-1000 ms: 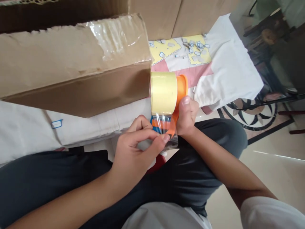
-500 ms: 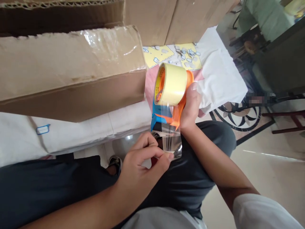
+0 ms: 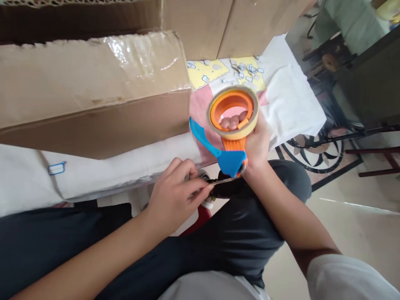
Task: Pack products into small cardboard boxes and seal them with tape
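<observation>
An orange and blue tape dispenser (image 3: 231, 162) carries a roll of clear tape (image 3: 231, 134) with a yellowish edge. My right hand (image 3: 258, 139) is wrapped round the dispenser from the right, and some of its fingertips show through the roll's open core. My left hand (image 3: 176, 196) pinches the end of a tape strip (image 3: 223, 181) between thumb and forefinger. That strip runs from the dispenser's lower end and appears nearly edge-on. Left of the dispenser stands a cardboard box (image 3: 140, 112) with shiny tape across its top.
More cardboard boxes (image 3: 250, 25) stand behind on the bed-like surface, over a white patterned sheet (image 3: 293, 91). My legs (image 3: 231, 246) in dark trousers are below my hands. A dark red wooden stool or chair leg (image 3: 389, 164) is at the right.
The dispenser has turned, so the roll now faces up with its core visible. My left hand has moved slightly left and up, still pinching the tape end.
</observation>
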### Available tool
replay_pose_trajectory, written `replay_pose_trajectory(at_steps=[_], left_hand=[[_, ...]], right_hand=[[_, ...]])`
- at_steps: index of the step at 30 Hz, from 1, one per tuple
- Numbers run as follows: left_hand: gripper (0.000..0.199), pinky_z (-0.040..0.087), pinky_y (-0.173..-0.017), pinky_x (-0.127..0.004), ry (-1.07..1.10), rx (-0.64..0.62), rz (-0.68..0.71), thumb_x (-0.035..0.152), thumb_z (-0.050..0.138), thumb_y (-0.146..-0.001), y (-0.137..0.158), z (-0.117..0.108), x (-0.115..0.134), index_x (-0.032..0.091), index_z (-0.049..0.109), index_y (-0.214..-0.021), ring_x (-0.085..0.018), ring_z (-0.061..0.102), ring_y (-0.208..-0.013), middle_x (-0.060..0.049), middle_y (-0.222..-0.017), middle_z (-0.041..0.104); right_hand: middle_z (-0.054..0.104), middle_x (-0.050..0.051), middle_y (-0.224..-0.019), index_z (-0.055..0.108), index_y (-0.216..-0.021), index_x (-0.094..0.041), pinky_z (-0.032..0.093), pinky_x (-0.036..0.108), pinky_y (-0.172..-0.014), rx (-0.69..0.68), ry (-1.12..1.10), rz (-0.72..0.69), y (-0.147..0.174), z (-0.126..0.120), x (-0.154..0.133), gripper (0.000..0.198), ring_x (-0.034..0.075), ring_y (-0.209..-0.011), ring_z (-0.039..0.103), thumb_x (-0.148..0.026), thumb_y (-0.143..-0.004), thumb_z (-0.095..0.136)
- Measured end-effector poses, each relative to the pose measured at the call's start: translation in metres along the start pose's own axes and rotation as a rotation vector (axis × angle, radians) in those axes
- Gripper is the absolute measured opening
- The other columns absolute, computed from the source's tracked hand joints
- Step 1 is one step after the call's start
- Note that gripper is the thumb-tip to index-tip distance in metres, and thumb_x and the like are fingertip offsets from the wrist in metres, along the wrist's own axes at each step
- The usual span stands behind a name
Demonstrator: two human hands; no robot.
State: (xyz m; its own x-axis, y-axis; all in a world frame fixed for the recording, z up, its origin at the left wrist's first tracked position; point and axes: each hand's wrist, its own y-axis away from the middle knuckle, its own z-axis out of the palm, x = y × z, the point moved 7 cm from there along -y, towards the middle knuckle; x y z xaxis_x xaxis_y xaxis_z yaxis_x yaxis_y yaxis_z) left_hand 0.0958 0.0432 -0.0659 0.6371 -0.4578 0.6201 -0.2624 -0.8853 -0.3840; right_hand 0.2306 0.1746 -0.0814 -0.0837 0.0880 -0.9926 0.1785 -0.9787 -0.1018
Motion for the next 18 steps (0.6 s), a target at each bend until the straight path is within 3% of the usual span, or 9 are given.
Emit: replay_pose_trajectory(at_steps=[1,4,8,11,14,16,18], left_hand=[[0.021,0.037,-0.066,-0.030,-0.096,0.004,0.085,0.025,0.065,-0.092,-0.001,-0.001,0.004,0.021,0.069,-0.072,-0.017,0.042,-0.075,-0.002,-0.076,0.050],[0.025,0.029,-0.062,-0.033,-0.317,0.052,0.313,0.023,0.067,-0.089,-0.002,-0.005,0.025,0.020,0.061,-0.065,-0.018,0.039,-0.071,-0.002,-0.070,0.051],[0.029,0.025,-0.060,-0.034,-0.342,0.027,0.431,0.013,0.066,-0.088,-0.003,-0.010,0.037,0.020,0.055,-0.061,-0.017,0.041,-0.068,-0.001,-0.064,0.051],[0.030,0.024,-0.058,-0.033,-0.402,-0.004,0.342,0.011,0.061,-0.090,-0.007,-0.021,0.014,0.020,0.055,-0.062,-0.017,0.044,-0.067,-0.001,-0.064,0.051],[0.030,0.026,-0.057,-0.032,-0.446,0.022,0.192,0.018,0.060,-0.092,-0.010,-0.040,-0.011,0.020,0.056,-0.063,-0.016,0.042,-0.064,0.000,-0.063,0.048],[0.025,0.030,-0.058,-0.029,-0.342,0.003,0.145,0.021,0.061,-0.093,-0.012,-0.045,-0.012,0.020,0.062,-0.068,-0.014,0.044,-0.063,0.001,-0.064,0.049],[0.019,0.034,-0.057,-0.027,-0.185,0.010,0.097,0.021,0.061,-0.093,-0.014,-0.047,-0.007,0.021,0.068,-0.075,-0.012,0.046,-0.061,0.001,-0.064,0.052]], right_hand=[[0.052,0.001,-0.058,0.038,-0.066,-0.026,0.061,0.044,-0.073,0.018,-0.106,0.063,0.007,0.000,0.002,0.050,0.025,-0.083,0.070,-0.067,-0.095,0.034],[0.037,-0.003,-0.041,0.030,-0.057,-0.027,0.058,0.040,-0.067,-0.111,-0.277,0.237,0.027,0.016,0.008,0.054,0.020,-0.053,0.056,-0.064,-0.091,0.046],[0.032,-0.005,-0.037,0.025,-0.053,-0.026,0.053,0.037,-0.064,-0.236,-0.403,0.300,0.039,0.022,0.013,0.061,0.016,-0.042,0.042,-0.068,-0.091,0.047],[0.026,-0.007,-0.035,0.024,-0.054,-0.027,0.048,0.035,-0.058,-0.272,-0.421,0.273,0.039,0.006,0.006,0.061,0.015,-0.038,0.034,-0.070,-0.089,0.050],[0.017,-0.009,-0.034,0.022,-0.056,-0.027,0.042,0.035,-0.054,-0.186,-0.413,0.156,0.034,-0.025,-0.015,0.061,0.016,-0.036,0.025,-0.064,-0.088,0.060],[0.014,-0.009,-0.035,0.020,-0.057,-0.026,0.039,0.035,-0.053,-0.119,-0.431,0.080,0.032,-0.041,-0.027,0.061,0.015,-0.037,0.021,-0.055,-0.088,0.064],[0.014,-0.009,-0.035,0.019,-0.057,-0.026,0.037,0.035,-0.054,-0.122,-0.410,0.094,0.031,-0.044,-0.029,0.061,0.016,-0.038,0.022,-0.054,-0.087,0.064]])
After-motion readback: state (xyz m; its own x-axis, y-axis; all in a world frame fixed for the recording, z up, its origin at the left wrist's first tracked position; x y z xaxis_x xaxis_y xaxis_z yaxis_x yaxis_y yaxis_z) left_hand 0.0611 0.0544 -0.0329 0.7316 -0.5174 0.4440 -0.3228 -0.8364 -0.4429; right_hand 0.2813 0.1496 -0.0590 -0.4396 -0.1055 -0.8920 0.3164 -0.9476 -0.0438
